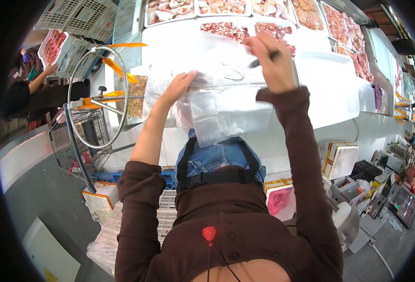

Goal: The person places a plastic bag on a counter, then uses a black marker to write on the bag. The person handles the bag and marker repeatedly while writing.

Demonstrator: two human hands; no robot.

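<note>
My right hand (276,65) grips a black marker pen (255,63), slightly blurred, with its tip low over a clear plastic bag (214,75). Dark curved strokes (235,74) show on the plastic just left of the tip. At the bag's left side, my left hand (181,86) holds it with the thumb on top; its other fingers are partly hidden. More clear plastic bags (228,116) lie beneath, hanging over the counter's front edge towards my jeans. White trays of cut raw meat (225,30) stand just beyond the bag.
To the right of my hand lies a white tray (327,81). A metal ring stand (122,116) with orange strips rises at left, above a wire basket (84,141). Another person's hand (51,69) touches a meat tray (54,47). Foam boxes (345,160) sit below at right.
</note>
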